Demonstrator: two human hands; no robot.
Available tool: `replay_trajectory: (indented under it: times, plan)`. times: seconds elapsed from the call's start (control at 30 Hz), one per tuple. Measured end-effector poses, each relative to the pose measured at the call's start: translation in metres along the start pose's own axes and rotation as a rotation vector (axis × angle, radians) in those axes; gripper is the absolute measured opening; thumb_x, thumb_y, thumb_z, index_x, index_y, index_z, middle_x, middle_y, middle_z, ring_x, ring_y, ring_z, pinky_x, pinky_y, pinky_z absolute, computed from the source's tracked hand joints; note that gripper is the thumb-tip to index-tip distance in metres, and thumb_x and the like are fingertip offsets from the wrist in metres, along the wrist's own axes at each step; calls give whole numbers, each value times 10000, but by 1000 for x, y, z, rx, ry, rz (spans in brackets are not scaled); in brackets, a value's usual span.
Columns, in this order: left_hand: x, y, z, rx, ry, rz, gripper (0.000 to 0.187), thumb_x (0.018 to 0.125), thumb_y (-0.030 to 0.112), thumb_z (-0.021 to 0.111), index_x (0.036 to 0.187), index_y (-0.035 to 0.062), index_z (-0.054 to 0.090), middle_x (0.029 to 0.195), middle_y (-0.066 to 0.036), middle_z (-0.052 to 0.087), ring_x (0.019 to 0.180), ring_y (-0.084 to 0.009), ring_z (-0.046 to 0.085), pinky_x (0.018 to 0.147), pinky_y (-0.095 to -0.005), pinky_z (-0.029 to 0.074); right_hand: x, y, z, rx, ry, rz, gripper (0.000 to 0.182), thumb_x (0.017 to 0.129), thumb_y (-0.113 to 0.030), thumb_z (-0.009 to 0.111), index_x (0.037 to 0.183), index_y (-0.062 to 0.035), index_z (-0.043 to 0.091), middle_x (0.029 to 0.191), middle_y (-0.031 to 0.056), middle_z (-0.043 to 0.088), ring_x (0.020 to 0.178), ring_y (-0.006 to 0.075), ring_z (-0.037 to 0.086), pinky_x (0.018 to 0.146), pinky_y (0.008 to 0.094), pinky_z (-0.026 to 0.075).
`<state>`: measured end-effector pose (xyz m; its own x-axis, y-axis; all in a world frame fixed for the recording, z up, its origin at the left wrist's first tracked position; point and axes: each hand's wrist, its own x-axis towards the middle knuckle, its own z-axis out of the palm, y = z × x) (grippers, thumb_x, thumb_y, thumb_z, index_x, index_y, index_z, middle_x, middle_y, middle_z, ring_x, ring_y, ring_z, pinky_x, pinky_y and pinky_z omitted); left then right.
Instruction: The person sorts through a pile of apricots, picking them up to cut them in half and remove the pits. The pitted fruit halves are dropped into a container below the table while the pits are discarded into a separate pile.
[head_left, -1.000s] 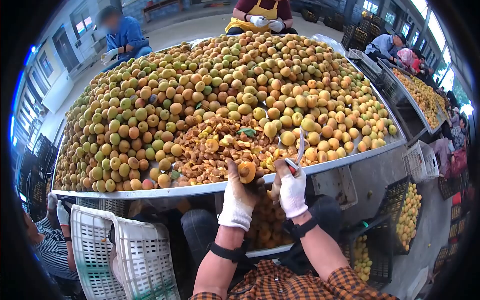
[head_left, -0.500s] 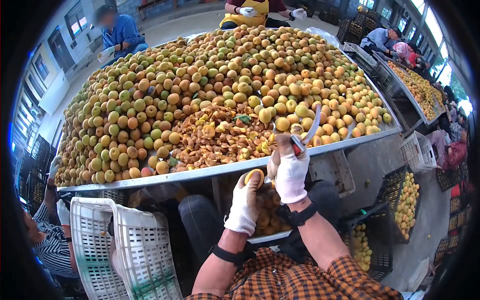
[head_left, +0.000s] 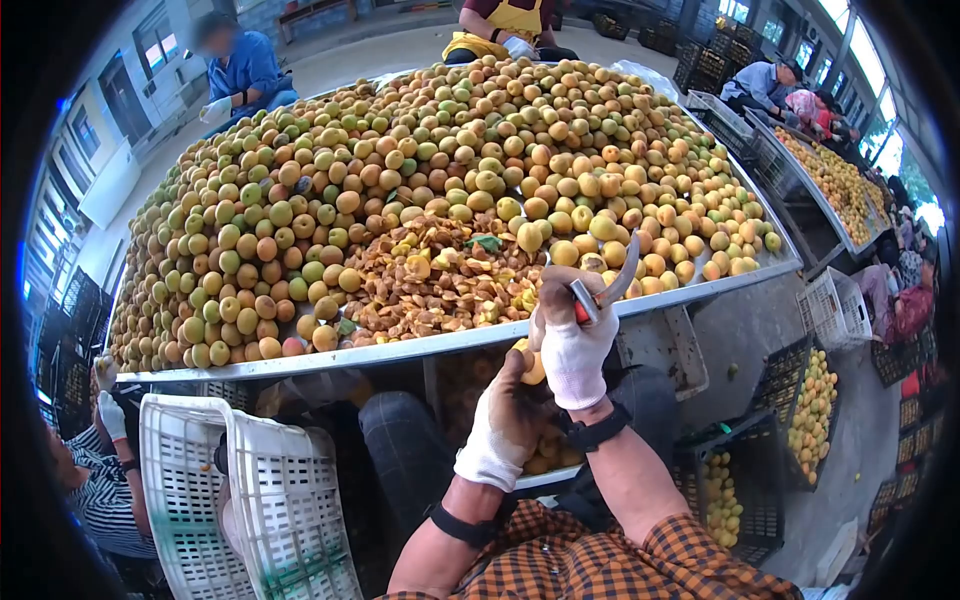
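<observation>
One apricot (head_left: 533,370) sits pinched in the curled fingers of the gloved left hand (head_left: 503,415); just beside it, the right hand (head_left: 576,352) wraps closely round a curved knife (head_left: 625,276). Beyond the fingertips lie cut pieces (head_left: 435,290), and farther out whole fruit (head_left: 420,155) heaps the table (head_left: 440,340).

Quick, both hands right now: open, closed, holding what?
Left hand: closed, holding a yellow-orange fruit.
Right hand: closed on a curved knife; whether it also touches the fruit, cannot tell.
</observation>
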<state>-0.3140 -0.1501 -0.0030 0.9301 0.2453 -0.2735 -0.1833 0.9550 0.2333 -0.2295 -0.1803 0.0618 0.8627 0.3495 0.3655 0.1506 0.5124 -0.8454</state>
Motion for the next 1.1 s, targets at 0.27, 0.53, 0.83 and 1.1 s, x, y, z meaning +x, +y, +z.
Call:
replay_trajectory:
  times: [0.27, 0.53, 0.83, 1.1]
  plan:
    - [-1, 15, 7, 66, 107, -51, 388, 981, 394, 465, 1174, 58, 496, 991, -113, 598, 753, -236, 591, 673, -350, 513, 14, 11, -8, 226, 27, 267, 175, 901, -256, 664, 895, -92, 603, 488, -35, 387, 348, 77, 332, 350, 256, 269]
    - [4, 20, -11, -60, 33, -138, 414, 978, 411, 459, 1175, 50, 513, 964, -119, 619, 726, -232, 610, 626, -328, 498, 22, 25, -19, 487, 117, 540, 207, 960, -283, 568, 856, -108, 535, 473, -71, 276, 330, 71, 230, 322, 256, 186]
    - [9, 40, -8, -114, 125, -14, 241, 974, 176, 481, 1155, 19, 507, 978, -151, 615, 759, -227, 628, 574, -293, 512, 37, 15, -19, 469, 147, 464, 219, 978, -320, 527, 908, -114, 557, 484, -85, 228, 347, 48, 184, 335, 239, 157]
    - [7, 61, 34, 630, 59, 107, 553, 819, -55, 479, 1357, 47, 394, 1068, -97, 580, 740, -126, 602, 584, -221, 485, 31, 6, -40, -513, -453, 566, 319, 863, -218, 695, 1052, 32, 635, 822, 52, 664, 749, 92, 588, 674, 236, 474]
